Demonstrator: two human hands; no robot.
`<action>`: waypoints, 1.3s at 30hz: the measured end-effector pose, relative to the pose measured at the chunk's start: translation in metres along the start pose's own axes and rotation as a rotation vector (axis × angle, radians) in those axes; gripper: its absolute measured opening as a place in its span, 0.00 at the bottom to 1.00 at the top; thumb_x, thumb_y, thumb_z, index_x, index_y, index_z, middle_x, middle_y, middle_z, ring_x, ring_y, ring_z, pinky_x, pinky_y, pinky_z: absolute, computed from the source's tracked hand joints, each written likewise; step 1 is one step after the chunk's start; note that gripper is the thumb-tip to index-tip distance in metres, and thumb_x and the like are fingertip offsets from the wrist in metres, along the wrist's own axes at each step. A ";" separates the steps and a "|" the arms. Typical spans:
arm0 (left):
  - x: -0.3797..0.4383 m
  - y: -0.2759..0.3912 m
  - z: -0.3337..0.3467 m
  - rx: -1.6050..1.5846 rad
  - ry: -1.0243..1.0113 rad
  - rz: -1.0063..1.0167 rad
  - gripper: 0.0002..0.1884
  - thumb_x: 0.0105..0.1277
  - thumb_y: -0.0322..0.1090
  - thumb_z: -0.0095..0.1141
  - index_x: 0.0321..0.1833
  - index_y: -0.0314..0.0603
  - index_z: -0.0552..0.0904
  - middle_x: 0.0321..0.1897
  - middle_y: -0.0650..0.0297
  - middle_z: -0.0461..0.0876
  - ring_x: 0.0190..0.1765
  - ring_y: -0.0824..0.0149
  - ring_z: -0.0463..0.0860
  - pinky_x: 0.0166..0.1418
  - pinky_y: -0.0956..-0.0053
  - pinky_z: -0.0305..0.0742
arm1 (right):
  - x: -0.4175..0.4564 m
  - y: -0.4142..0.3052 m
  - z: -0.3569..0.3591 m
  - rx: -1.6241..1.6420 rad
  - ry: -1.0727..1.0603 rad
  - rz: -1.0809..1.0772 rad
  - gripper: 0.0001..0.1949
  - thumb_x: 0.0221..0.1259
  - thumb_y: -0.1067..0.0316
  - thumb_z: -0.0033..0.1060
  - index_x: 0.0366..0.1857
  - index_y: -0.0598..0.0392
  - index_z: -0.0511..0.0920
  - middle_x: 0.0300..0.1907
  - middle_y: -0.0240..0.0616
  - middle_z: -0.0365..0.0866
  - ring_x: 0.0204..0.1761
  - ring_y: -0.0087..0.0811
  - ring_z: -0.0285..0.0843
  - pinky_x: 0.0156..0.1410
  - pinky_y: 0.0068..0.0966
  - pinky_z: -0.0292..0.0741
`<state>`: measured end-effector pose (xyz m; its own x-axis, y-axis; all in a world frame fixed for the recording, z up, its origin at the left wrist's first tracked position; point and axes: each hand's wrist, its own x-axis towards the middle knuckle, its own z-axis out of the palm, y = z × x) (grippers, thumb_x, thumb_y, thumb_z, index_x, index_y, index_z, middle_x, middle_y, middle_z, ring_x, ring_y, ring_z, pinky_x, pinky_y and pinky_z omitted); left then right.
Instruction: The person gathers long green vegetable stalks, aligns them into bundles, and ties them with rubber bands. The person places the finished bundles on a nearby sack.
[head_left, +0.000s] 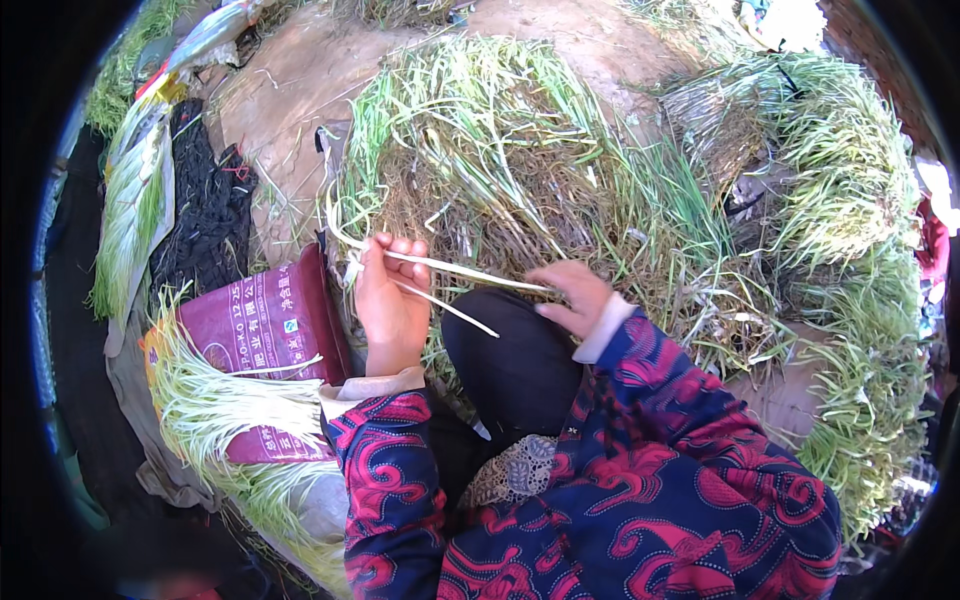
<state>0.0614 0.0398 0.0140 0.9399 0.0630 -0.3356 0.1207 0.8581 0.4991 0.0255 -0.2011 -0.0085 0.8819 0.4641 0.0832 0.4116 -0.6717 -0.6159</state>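
Observation:
My left hand (391, 300), palm turned up, holds a few long pale chive-like stalks (465, 273) between thumb and fingers. One stalk runs right towards my right hand, a shorter one slants down over my dark-trousered knee (510, 360), and limp strands curl off to the upper left. My right hand (574, 296) is at the far end of the longer stalk, which meets its fingers; whether they pinch it is unclear. Beside my left forearm, a bunch of pale stalks (247, 409) lies across a purple printed sack (255, 319).
Ahead of my knee spreads a heap of green, rooted plants (510, 157). More plants are piled along the right (840, 187). Bundled greens (139, 202) and dark netting (202, 202) lie at the left. Bare brown ground (292, 82) shows beyond.

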 end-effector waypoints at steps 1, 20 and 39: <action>0.003 -0.004 0.003 -0.027 -0.061 0.027 0.10 0.66 0.44 0.41 0.37 0.47 0.69 0.27 0.68 0.74 0.35 0.70 0.75 0.33 0.81 0.68 | 0.002 0.012 0.006 -0.004 -0.218 0.061 0.11 0.57 0.62 0.46 0.40 0.54 0.72 0.32 0.39 0.75 0.39 0.33 0.73 0.43 0.27 0.70; 0.007 0.026 0.005 -0.279 -0.177 -0.042 0.12 0.67 0.46 0.36 0.34 0.47 0.69 0.12 0.74 0.53 0.14 0.80 0.50 0.17 0.86 0.47 | -0.044 0.093 -0.030 0.294 0.066 0.561 0.10 0.56 0.61 0.48 0.35 0.53 0.74 0.20 0.31 0.69 0.23 0.25 0.65 0.31 0.22 0.64; -0.059 -0.037 0.020 0.259 -0.242 -0.537 0.13 0.68 0.41 0.36 0.38 0.38 0.70 0.19 0.69 0.67 0.23 0.75 0.71 0.25 0.86 0.64 | 0.040 0.025 -0.041 0.729 0.528 0.313 0.10 0.52 0.74 0.54 0.38 0.58 0.71 0.28 0.28 0.72 0.28 0.16 0.66 0.33 0.13 0.64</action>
<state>0.0081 -0.0055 0.0314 0.7691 -0.4836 -0.4179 0.6392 0.5854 0.4988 0.0803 -0.2224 0.0115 0.9911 -0.1165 0.0647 0.0515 -0.1126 -0.9923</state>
